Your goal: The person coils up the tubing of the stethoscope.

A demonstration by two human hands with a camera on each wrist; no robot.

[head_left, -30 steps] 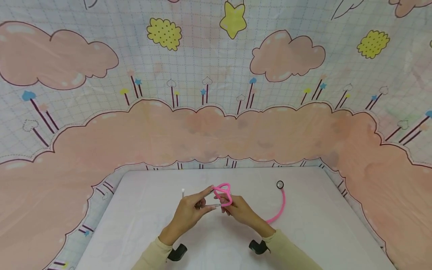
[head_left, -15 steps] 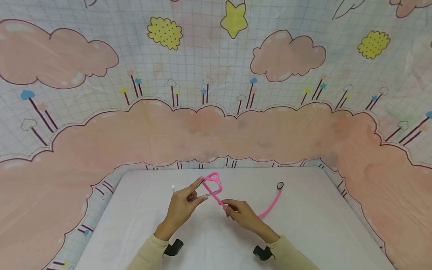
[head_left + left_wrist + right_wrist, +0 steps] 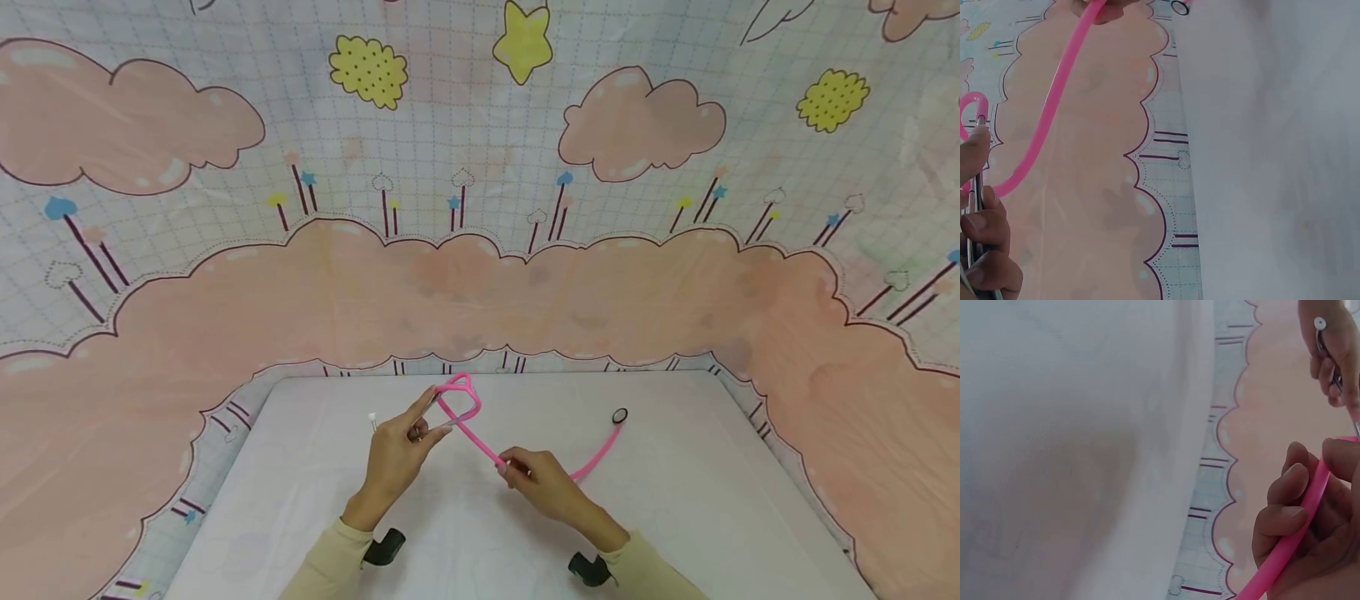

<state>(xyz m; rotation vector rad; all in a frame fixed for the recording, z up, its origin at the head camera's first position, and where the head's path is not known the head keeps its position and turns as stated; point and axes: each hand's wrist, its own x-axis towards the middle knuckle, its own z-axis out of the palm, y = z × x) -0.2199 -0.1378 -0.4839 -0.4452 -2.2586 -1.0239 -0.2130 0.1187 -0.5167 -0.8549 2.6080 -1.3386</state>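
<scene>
At the left, the white ear tip (image 3: 372, 418) pokes up beyond the left hand (image 3: 396, 457) and could catch or be knocked askew if that wrist turned sharply. The left hand grasps the metal tubes (image 3: 977, 182) of the pink stethoscope (image 3: 480, 443), which is raised over the near-middle of the bench (image 3: 712, 500). Thumb and forefinger lie spread, one to each tube, so uneven pressure might splay or twist them, and a loosened thumb could let one tube swing free. Just right of the fingertips, the pink loop (image 3: 477, 405) crosses over the straight run of tubing; a hard pull there might cinch it into a kink. Farther right and nearer, the right hand (image 3: 546, 485) pinches that run with curled fingers; too light a hold could let the smooth tubing slide, too strong a tug could strain the joint with the metal. At the far right, the dark-rimmed disc (image 3: 619, 416) ends the tail; whether it touches the bench is hard to tell, but a jerk might drag or swing it.
</scene>
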